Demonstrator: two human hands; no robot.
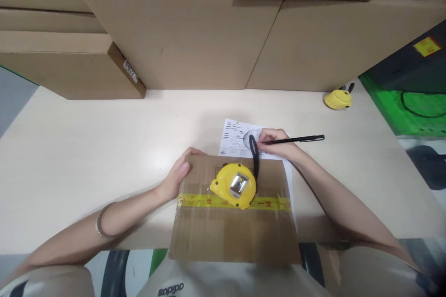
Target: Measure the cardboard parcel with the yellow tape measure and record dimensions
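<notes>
My left hand (177,174) grips the left edge of a cardboard box (233,236), its thumb on the top face and its other fingers mostly hidden behind. A band of yellow printed tape (198,201) crosses the box. On top lies a yellow tape measure (228,183) with a black wrist strap (255,155). Beyond the box, my right hand (277,141) is closed around a black pen (303,139), the pen's far end sticking out to the right. That hand rests at the right side of a printed sheet of paper (233,137), partly covered by the box.
Large cardboard boxes (195,41) stand stacked along the back of the table (87,134). A flatter box (69,69) with a label is at the back left. Another yellow tape measure (337,99) sits at the back right. Past the table's right edge is a green surface (414,111).
</notes>
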